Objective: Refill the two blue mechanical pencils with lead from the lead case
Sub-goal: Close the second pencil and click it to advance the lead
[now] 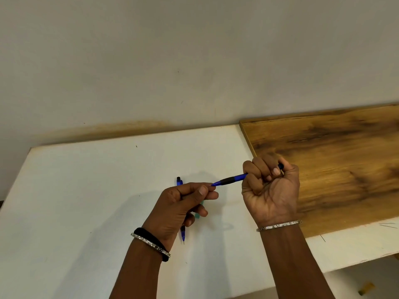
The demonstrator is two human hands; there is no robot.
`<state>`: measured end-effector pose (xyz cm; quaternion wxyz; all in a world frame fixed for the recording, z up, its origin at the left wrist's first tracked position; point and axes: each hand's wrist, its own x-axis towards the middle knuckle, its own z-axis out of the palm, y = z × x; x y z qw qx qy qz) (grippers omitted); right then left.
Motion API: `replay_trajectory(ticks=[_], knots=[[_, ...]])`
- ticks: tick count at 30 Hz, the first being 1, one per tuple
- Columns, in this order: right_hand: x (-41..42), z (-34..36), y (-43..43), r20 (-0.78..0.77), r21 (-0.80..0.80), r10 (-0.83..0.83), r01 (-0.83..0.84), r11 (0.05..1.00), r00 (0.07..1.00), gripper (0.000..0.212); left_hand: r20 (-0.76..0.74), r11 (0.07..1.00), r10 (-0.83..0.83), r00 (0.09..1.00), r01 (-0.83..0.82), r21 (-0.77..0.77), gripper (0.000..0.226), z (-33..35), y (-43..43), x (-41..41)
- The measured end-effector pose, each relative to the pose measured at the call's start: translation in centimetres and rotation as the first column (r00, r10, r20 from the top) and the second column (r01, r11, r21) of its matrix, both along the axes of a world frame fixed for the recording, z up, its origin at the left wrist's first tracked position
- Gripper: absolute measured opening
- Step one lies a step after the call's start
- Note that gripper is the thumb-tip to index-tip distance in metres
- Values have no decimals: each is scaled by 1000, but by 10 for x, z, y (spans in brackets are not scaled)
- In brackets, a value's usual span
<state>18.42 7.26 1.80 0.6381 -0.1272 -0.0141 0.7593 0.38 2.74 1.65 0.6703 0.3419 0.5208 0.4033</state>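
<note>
**Pencil point to fingertips above the white bench**

From the head camera, my right grip (269,186) is closed round a blue pencil (235,178), whose point aims left. My left grip (181,203) meets that point with thumb and forefinger pinched together. Whether lead sits between them is too fine to tell. Its lower fingers curl round the teal lead case (197,215). The second blue pencil (183,233) lies on the white bench (86,190) beneath my left grip, cap end towards the wall. A brown wood-grain board (334,158) lies on the bench's right part, up against the wall (172,50). That wall is pale and plain, with a yellowish smear (121,128) along its foot.
</note>
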Motion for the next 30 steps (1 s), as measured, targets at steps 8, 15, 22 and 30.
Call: replay_trajectory(ticks=[8, 15, 22, 30], knots=[[2, -5, 0, -64, 53, 24, -20, 998, 998, 48, 1, 1000, -4, 1000, 4, 9, 20, 0, 0, 0], [9, -2, -2, 114, 73, -77, 69, 995, 990, 35, -65, 998, 61, 996, -62, -12, 21, -2, 2, -1], [15, -7, -2, 121, 113, -103, 90, 990, 987, 32, -120, 997, 71, 990, -74, -22, 18, -4, 2, 0], [13, -8, -2, 78, 109, -83, 74, 991, 994, 33, -128, 998, 60, 990, -62, -15, 17, -5, 3, 0]])
